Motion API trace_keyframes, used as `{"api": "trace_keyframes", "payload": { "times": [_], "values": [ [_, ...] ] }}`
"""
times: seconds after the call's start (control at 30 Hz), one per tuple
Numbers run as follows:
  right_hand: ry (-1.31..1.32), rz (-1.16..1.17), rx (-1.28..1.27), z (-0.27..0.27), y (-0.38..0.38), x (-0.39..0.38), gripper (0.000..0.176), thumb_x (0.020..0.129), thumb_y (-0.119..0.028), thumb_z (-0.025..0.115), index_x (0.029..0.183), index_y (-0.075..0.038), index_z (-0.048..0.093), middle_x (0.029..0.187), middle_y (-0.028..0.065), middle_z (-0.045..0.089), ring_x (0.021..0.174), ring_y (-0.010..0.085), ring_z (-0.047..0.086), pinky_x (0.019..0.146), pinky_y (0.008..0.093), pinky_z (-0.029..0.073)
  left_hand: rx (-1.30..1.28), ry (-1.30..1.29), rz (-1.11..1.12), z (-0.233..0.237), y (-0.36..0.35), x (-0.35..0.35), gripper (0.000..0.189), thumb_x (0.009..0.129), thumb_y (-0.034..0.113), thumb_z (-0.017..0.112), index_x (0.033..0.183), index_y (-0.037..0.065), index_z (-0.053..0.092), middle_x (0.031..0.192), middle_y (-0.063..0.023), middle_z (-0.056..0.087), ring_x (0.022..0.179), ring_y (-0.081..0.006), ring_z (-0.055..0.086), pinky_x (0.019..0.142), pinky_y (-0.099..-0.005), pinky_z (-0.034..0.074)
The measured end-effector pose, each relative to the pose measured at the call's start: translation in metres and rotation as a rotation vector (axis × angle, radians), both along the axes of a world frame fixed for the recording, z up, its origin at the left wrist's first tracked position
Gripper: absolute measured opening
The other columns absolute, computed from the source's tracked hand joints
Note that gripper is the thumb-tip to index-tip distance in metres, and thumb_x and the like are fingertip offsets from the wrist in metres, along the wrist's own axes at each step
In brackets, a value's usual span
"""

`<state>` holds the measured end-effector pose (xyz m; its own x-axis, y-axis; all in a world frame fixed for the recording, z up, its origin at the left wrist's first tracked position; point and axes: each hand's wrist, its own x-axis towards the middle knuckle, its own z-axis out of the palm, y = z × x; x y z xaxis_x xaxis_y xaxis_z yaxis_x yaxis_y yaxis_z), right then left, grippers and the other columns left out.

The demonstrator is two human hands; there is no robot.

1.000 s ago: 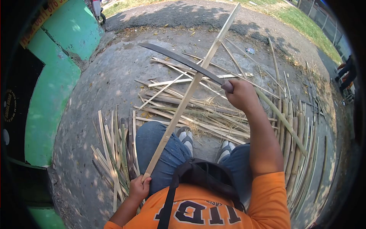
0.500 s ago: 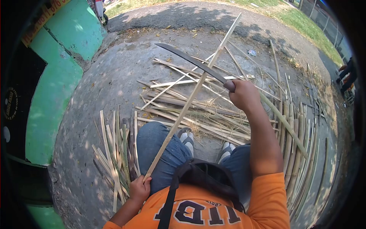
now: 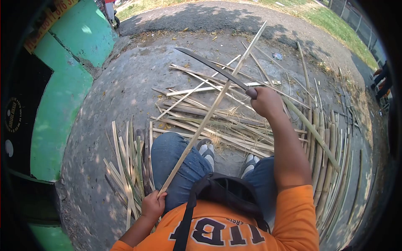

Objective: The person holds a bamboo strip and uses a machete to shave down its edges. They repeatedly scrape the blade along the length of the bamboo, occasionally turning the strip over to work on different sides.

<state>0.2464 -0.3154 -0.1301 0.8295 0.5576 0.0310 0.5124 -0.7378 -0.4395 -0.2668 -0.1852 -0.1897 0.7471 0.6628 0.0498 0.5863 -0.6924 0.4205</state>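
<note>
My left hand (image 3: pixel 153 203) is closed on the near end of a long, pale bamboo strip (image 3: pixel 200 127), which slants up and away to the right past my knee. My right hand (image 3: pixel 266 102) grips the brown handle of a machete (image 3: pixel 211 65). Its long dark blade points to the upper left and crosses the strip beyond the strip's middle. Blade and strip appear to touch at the crossing. Below them, split bamboo strips (image 3: pixel 197 113) lie in a loose heap on the ground in front of my shoes.
Another bundle of strips (image 3: pixel 125 167) lies left of my leg. Bamboo poles (image 3: pixel 320 167) lie along my right side. A green wall (image 3: pixel 63 104) stands at the left. A person (image 3: pixel 382 81) shows at the far right edge.
The strip's far tip and the machete have dropped slightly toward me. Both hands keep their grips.
</note>
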Motion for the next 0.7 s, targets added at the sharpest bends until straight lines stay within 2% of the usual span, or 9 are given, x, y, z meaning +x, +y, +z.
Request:
{"api": "trace_keyframes", "payload": {
  "times": [0.13, 0.27, 0.37, 0.47, 0.5, 0.63, 0.7],
  "values": [
    [-0.057, 0.149, 0.102, 0.009, -0.002, -0.017, 0.020, 0.085, -0.021, 0.067, 0.102, -0.017, 0.078, 0.094, 0.0179, 0.075, 0.089, 0.0405, 0.072, 0.080, 0.0513, 0.057, 0.007, -0.003, 0.005, -0.004, -0.003, 0.000, 0.035, 0.101, 0.029, 0.067, 0.077, 0.005, 0.058, 0.067, -0.0209, 0.061, 0.064, -0.0464, 0.062, 0.056, -0.0517, 0.047],
    [-0.144, 0.302, 0.009, 0.019, 0.000, -0.044, 0.018, 0.083, -0.019, 0.067, 0.098, -0.017, 0.077, 0.090, 0.0154, 0.075, 0.087, 0.0395, 0.072, 0.079, 0.0508, 0.058, 0.001, -0.031, -0.013, -0.006, -0.002, 0.002, 0.036, 0.101, 0.030, 0.068, 0.077, 0.005, 0.058, 0.067, -0.0206, 0.061, 0.064, -0.0462, 0.062, 0.056, -0.0517, 0.047],
    [-0.149, 0.202, -0.042, 0.009, 0.002, -0.025, 0.018, 0.084, -0.020, 0.067, 0.098, -0.016, 0.077, 0.091, 0.0149, 0.075, 0.088, 0.0389, 0.072, 0.080, 0.0509, 0.057, -0.020, -0.011, 0.003, -0.005, 0.000, 0.001, 0.035, 0.100, 0.031, 0.068, 0.078, 0.006, 0.058, 0.067, -0.0205, 0.061, 0.064, -0.0459, 0.063, 0.056, -0.0517, 0.047],
    [-0.170, 0.005, 0.086, -0.028, -0.003, 0.021, 0.017, 0.086, -0.021, 0.066, 0.098, -0.015, 0.076, 0.091, 0.0151, 0.075, 0.089, 0.0393, 0.072, 0.081, 0.0513, 0.057, -0.013, -0.011, -0.004, -0.009, 0.004, -0.004, 0.034, 0.100, 0.031, 0.068, 0.079, 0.006, 0.059, 0.067, -0.0205, 0.061, 0.064, -0.0458, 0.063, 0.057, -0.0518, 0.048],
    [-0.159, -0.067, 0.116, -0.025, -0.003, 0.026, 0.017, 0.086, -0.022, 0.066, 0.098, -0.015, 0.076, 0.091, 0.0153, 0.075, 0.090, 0.0395, 0.072, 0.081, 0.0514, 0.057, -0.012, -0.009, -0.004, -0.007, 0.005, -0.003, 0.034, 0.100, 0.031, 0.068, 0.079, 0.006, 0.060, 0.067, -0.0206, 0.061, 0.064, -0.0458, 0.063, 0.056, -0.0519, 0.048],
    [-0.173, -0.074, 0.125, -0.016, -0.003, 0.019, 0.015, 0.086, -0.021, 0.068, 0.096, -0.014, 0.075, 0.090, 0.0175, 0.074, 0.086, 0.0407, 0.072, 0.079, 0.0519, 0.057, -0.009, -0.006, -0.002, -0.002, 0.000, -0.001, 0.034, 0.100, 0.031, 0.068, 0.079, 0.006, 0.059, 0.067, -0.0206, 0.061, 0.064, -0.0460, 0.063, 0.056, -0.0521, 0.047],
    [-0.183, 0.023, 0.200, -0.011, -0.002, 0.012, 0.014, 0.085, -0.022, 0.069, 0.095, -0.014, 0.074, 0.087, 0.0176, 0.074, 0.084, 0.0410, 0.071, 0.077, 0.0522, 0.057, -0.010, -0.019, 0.005, -0.005, 0.000, 0.000, 0.035, 0.100, 0.031, 0.068, 0.078, 0.006, 0.059, 0.066, -0.0205, 0.061, 0.064, -0.0460, 0.063, 0.056, -0.0520, 0.047]
  ]
}}
